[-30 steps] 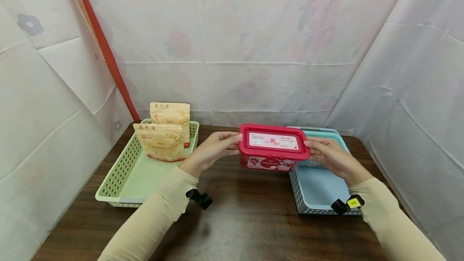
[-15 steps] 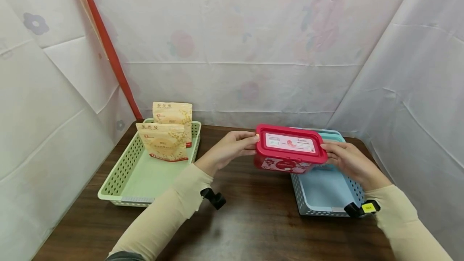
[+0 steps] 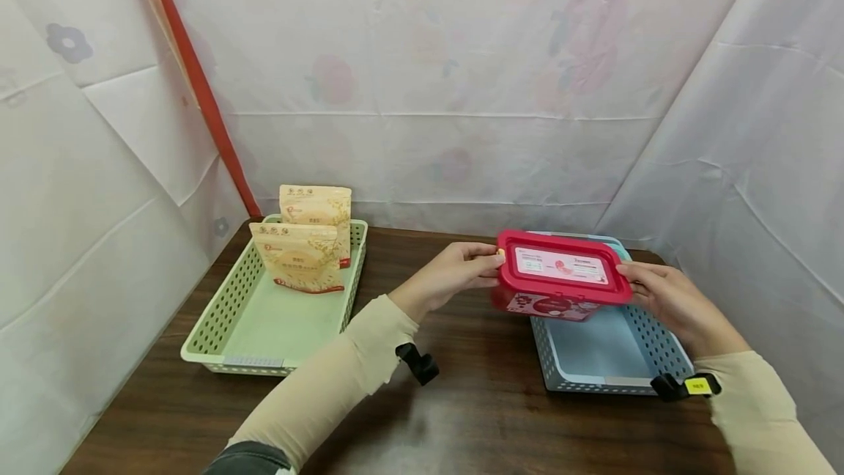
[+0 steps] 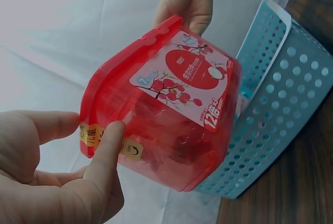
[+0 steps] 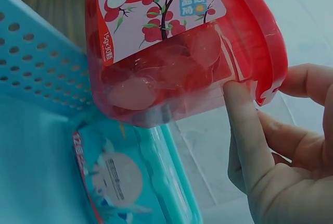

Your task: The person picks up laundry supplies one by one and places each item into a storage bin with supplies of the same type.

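Note:
A red lidded plastic tub [image 3: 560,268] is held up over the back left of the blue basket [image 3: 550,358]. My left hand [image 3: 455,275] pinches its left end, thumb at the lid rim and fingers on the side wall. At the opposite end, my right hand [image 3: 679,306] grips the lid rim and wall the same way. Through the clear wall in the right wrist view, rounded wrapped pieces show under a cherry-patterned label. Inside the blue basket lies a turquoise lidded box [image 5: 117,177], mostly hidden by the tub in the head view.
A green basket [image 3: 283,339] stands on the left of the dark wooden table [image 3: 461,402]. Two cream pouches, a front one [image 3: 297,259] and a rear one [image 3: 316,204], stand upright in its back part. White patterned sheets [image 3: 422,94] hang behind and at both sides.
Both hands have carried the red tub rightward, from the gap beside the blue basket to above its back part. The baskets and pouches have stayed in place.

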`<state>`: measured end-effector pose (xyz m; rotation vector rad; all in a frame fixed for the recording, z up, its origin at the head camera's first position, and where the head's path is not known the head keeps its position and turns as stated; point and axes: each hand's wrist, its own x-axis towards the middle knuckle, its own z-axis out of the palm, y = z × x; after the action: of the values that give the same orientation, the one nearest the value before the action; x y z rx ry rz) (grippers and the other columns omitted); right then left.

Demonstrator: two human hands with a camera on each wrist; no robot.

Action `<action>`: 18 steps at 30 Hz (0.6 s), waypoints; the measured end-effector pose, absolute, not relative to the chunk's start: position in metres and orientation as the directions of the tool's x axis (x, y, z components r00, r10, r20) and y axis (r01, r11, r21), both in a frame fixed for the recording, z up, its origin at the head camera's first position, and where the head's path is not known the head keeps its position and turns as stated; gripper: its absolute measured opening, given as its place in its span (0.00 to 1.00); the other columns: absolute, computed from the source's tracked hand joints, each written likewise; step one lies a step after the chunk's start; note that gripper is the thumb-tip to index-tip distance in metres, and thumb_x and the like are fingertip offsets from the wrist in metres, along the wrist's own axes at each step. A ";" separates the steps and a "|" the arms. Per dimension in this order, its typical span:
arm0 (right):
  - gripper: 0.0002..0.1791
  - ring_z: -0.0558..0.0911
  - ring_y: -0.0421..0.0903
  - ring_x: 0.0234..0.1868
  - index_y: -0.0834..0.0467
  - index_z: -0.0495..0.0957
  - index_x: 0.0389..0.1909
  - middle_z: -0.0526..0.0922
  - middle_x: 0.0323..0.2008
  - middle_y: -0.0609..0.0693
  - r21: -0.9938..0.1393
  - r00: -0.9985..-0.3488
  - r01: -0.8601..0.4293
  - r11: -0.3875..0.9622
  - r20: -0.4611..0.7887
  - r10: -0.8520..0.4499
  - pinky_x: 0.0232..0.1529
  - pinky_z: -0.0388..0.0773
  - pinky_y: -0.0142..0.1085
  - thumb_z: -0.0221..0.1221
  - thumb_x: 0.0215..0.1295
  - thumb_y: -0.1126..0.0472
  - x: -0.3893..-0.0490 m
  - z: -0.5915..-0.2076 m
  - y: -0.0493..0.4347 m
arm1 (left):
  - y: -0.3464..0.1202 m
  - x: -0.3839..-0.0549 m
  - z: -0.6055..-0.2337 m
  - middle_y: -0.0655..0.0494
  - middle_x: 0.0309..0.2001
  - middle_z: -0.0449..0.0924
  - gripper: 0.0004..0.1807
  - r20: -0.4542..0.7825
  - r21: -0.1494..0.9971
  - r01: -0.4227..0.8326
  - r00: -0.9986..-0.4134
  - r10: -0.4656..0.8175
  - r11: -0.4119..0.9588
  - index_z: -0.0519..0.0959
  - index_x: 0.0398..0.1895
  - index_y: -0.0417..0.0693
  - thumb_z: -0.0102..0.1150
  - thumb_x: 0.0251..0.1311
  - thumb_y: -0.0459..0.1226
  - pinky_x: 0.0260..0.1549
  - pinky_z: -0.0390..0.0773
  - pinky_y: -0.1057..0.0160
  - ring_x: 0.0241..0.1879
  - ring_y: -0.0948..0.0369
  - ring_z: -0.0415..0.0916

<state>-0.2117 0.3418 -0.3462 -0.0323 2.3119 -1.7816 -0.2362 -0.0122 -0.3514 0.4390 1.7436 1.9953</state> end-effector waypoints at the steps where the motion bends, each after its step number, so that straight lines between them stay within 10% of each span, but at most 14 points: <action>1: 0.26 0.83 0.39 0.42 0.66 0.70 0.66 0.81 0.44 0.39 -0.959 -0.977 0.114 0.259 -0.156 -0.147 0.44 0.83 0.31 0.53 0.77 0.51 -0.211 -0.346 0.345 | -0.009 -0.236 -0.351 0.39 0.59 0.76 0.27 -0.056 0.986 -0.129 -0.847 0.528 -0.101 0.66 0.68 0.28 0.57 0.72 0.35 0.55 0.79 0.51 0.54 0.50 0.81; 8: 0.12 0.83 0.38 0.41 0.40 0.83 0.47 0.82 0.44 0.37 -0.955 -0.980 0.063 0.289 -0.114 -0.165 0.43 0.83 0.30 0.50 0.79 0.53 -0.206 -0.346 0.365 | 0.010 -0.236 -0.353 0.41 0.58 0.77 0.27 -0.088 0.981 -0.166 -0.845 0.528 -0.103 0.66 0.68 0.28 0.58 0.71 0.33 0.52 0.81 0.54 0.52 0.50 0.82; 18: 0.12 0.83 0.39 0.38 0.40 0.82 0.44 0.82 0.40 0.38 -0.945 -0.981 0.093 0.315 -0.141 -0.132 0.40 0.84 0.31 0.49 0.80 0.54 -0.199 -0.352 0.388 | 0.038 -0.232 -0.361 0.43 0.55 0.79 0.27 -0.123 0.970 -0.215 -0.838 0.531 -0.116 0.66 0.68 0.28 0.58 0.71 0.32 0.53 0.80 0.52 0.51 0.50 0.82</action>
<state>-0.1992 0.3881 -0.3518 -0.0359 2.3848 -1.7335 -0.2315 0.0377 -0.3608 0.3493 1.6708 1.9995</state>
